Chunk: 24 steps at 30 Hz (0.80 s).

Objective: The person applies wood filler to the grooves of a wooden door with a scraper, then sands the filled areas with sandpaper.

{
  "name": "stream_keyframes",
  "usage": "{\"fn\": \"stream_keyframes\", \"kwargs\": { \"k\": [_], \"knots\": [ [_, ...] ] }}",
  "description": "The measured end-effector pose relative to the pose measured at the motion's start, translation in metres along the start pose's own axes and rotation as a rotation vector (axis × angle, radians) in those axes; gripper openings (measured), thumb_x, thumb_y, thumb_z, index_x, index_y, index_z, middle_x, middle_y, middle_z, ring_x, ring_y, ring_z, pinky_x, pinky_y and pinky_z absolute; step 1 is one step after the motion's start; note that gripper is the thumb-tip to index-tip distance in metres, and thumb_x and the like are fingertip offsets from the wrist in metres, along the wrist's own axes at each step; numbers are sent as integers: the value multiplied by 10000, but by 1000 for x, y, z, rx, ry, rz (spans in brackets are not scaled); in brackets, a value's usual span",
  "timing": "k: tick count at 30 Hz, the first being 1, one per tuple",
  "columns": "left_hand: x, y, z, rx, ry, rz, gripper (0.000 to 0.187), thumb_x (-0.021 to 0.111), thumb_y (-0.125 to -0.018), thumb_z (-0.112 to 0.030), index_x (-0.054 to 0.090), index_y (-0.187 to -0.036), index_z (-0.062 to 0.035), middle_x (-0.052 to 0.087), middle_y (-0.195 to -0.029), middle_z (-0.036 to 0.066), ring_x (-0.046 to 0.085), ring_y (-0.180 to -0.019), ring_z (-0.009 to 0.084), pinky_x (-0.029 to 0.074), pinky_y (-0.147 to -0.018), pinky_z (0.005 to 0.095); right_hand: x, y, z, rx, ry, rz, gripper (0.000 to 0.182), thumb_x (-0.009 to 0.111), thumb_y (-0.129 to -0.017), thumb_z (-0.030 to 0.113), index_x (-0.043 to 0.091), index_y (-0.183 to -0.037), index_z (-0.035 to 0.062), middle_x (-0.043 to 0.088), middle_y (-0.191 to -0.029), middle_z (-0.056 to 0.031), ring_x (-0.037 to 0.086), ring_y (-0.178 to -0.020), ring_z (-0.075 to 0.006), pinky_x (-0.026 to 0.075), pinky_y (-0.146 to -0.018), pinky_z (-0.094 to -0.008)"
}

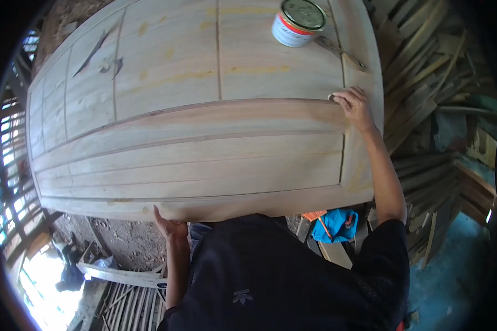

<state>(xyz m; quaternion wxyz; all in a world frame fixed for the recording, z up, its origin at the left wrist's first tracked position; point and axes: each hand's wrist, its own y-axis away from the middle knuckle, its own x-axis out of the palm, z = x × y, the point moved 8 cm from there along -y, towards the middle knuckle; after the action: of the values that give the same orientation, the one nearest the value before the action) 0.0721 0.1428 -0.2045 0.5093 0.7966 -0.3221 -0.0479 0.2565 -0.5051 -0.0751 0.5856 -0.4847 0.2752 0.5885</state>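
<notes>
A large pale wooden panel (270,160) with grooves and yellowish patches lies before me. My right hand (358,107) is closed in a pinch on a small pale piece (331,97), at the right end of a long dark groove. At the panel's near edge rests my left hand (170,225), thumb up against the edge and the other fingers partly hidden below; nothing shows in it. A lidded tin (299,23) stands on the panel's far part, with a flat tool (345,53) lying beside it.
Torn dark scraps (96,55) lie on the panel's far left. Stacked wooden strips (425,71) fill the right side. Below the near edge are a blue bag (337,226) and an orange item (315,215). Slatted wood (130,306) lies at the lower left.
</notes>
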Motion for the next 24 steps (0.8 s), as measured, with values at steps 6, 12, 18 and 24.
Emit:
{"fn": "stream_keyframes", "kwargs": {
  "k": [6, 12, 18, 24],
  "knots": [
    [3, 9, -1, -18, 79, -49, 577, 567, -1057, -521, 590, -1431, -82, 712, -1328, 88, 709, -1140, 248, 607, -903, 357, 49, -51, 72, -145, -187, 167, 107, 787, -913, 130, 784, -1006, 79, 721, -915, -106, 694, -903, -314, 548, -839, -444],
    [-21, -13, 4, 17, 123, 2, 577, 564, -1061, -505, 579, -1448, -78, 708, -1331, 86, 682, -1198, 261, 574, -1003, 403, 121, -110, 171, -301, -392, 72, 92, 773, -895, 62, 793, -984, 67, 712, -885, -110, 685, -860, -304, 541, -809, -445],
    [1, 15, 3, -63, 202, -23, 616, 607, -1032, -523, 561, -1468, -90, 681, -1387, 82, 679, -1205, 262, 580, -996, 407, 120, -114, 165, -334, -344, 202, 83, 764, -902, 80, 792, -979, 68, 725, -888, -114, 700, -852, -320, 557, -778, -465],
    [3, 16, 6, -58, 155, -38, 686, 652, -997, -524, 524, -1517, -94, 629, -1462, 119, 600, -1325, 315, 478, -1145, 498, 166, -135, 227, -401, -337, 76, 93, 765, -920, 180, 768, -958, 95, 723, -926, -110, 698, -862, -321, 569, -778, -460]
  ]
}}
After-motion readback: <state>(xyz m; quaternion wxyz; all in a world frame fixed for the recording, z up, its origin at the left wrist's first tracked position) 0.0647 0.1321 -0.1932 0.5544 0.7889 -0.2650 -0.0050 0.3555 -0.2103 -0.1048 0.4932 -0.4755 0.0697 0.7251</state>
